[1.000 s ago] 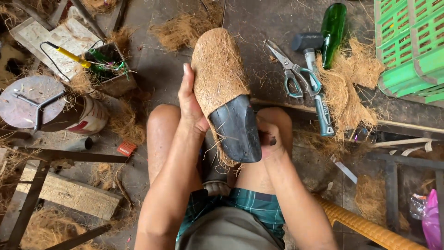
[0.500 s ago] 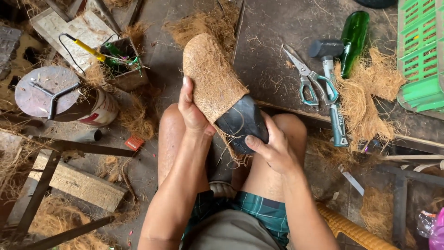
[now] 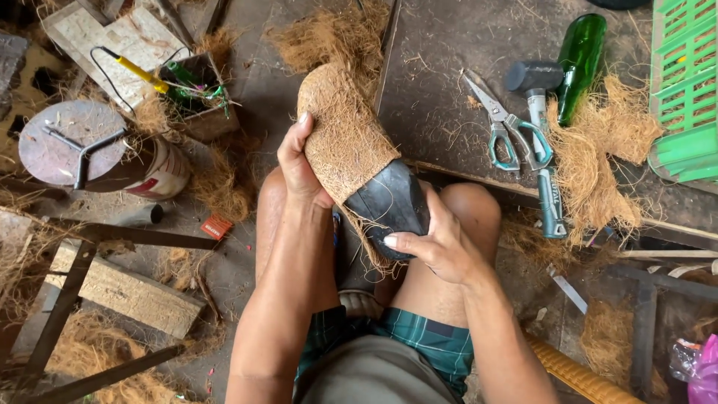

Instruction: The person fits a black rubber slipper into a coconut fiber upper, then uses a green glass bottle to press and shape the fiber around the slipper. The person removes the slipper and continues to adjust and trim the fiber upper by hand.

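Note:
An oval form covered in brown coconut fibre (image 3: 344,131) rests over my knees, its near end a black rubbery base (image 3: 389,206). My left hand (image 3: 299,161) grips the fibre-covered side from the left, fingers pointing up. My right hand (image 3: 437,239) holds the black base from the right, thumb pressed across its lower edge. Loose fibre strands hang from under the base.
A dark board holds scissors (image 3: 505,127), a black mallet (image 3: 535,93), a green glass bottle (image 3: 580,63) and a heap of fibre (image 3: 598,164). A green plastic crate (image 3: 688,90) stands at the right. At the left are a round tin (image 3: 97,153), a small box of tools (image 3: 194,93) and wooden planks (image 3: 123,292).
My right hand has come up from behind the black base and now grips it from the right. The form has tilted a little with its top leaning left.

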